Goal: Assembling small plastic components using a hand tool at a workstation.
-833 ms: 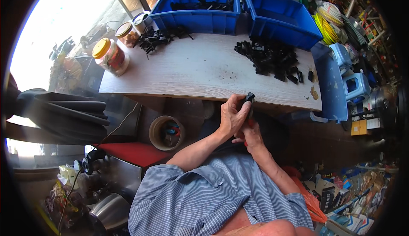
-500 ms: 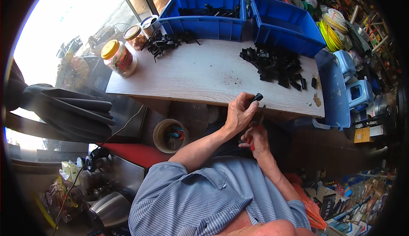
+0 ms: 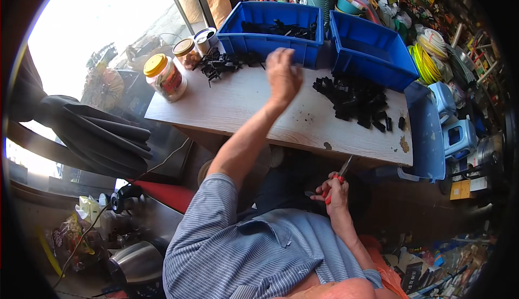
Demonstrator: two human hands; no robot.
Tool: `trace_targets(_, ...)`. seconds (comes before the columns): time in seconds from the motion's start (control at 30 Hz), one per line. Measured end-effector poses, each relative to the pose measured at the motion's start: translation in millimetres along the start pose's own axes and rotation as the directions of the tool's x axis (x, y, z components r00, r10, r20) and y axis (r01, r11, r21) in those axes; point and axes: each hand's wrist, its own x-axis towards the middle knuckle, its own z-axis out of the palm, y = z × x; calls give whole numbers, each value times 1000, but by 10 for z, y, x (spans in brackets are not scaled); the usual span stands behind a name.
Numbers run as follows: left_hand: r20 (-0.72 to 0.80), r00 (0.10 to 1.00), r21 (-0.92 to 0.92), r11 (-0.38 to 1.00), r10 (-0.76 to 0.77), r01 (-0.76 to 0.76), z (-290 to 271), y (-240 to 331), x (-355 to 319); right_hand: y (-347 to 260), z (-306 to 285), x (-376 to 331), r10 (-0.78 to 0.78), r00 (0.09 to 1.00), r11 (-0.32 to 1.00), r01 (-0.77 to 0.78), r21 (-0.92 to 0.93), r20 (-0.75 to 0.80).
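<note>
My left hand (image 3: 284,78) is stretched out over the table, in front of the left blue bin (image 3: 270,44). Motion smears its fingers, so whether they hold anything cannot be made out. Black plastic parts (image 3: 278,28) lie inside that bin. Below the table's front edge, my right hand (image 3: 336,193) is closed round red-handled pliers (image 3: 341,173) with narrow pointed metal jaws, tips up. A small dark piece or mark (image 3: 327,145) shows at the table's front edge. To the right lies a heap of black plastic parts (image 3: 354,102); a smaller black heap (image 3: 219,64) lies at the left.
A second blue bin (image 3: 373,48) stands at the table's (image 3: 238,102) back right. A yellow-lidded jar (image 3: 165,77), another jar (image 3: 186,54) and a white can (image 3: 205,41) line the left end. A large blue tub (image 3: 427,131) is beside the right end. A dark curtain (image 3: 92,126) hangs at left.
My left hand has left the spot beside my right hand, moving forward and left toward the bin. The black part it held is no longer visible in it. My right hand keeps the pliers, slightly lower.
</note>
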Motion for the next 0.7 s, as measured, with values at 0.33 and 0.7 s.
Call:
trace_targets(0.33,350,917,555,831,-191,-39,-558,-1158,-76,-1,86,-15,-3,1000,1000,3,-10,1)
trace_targets(0.7,405,913,336,921,48,-198,-767,-989,-309,89,57,42,27,998,998,-24,-53,52)
